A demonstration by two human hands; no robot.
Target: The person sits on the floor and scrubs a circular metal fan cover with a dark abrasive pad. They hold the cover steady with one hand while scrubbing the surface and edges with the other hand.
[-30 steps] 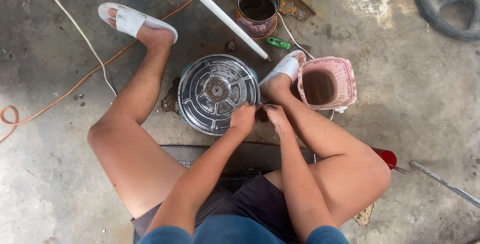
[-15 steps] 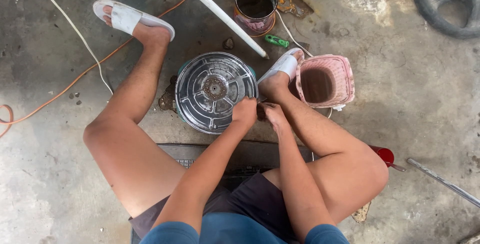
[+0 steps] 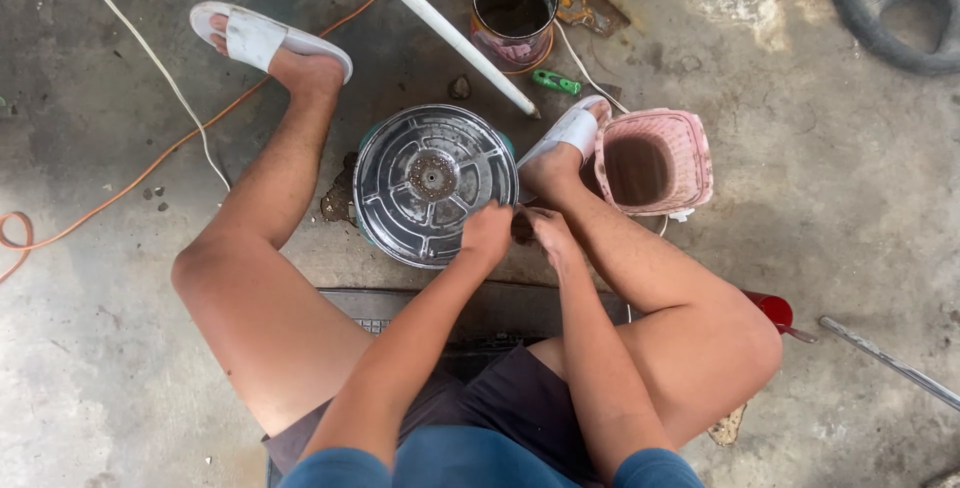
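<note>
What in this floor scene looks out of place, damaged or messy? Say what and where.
The floor is stained and patchy. An orange cable and a white cable trail loose across it by the outstretched leg. The round metal disc beside the left hand looks grimy, and the tin can looks rusty.

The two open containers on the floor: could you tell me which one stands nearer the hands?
The pink woven basket, just right of the right hand. The round dark tin stands farther off, beyond the white pipe.
</note>
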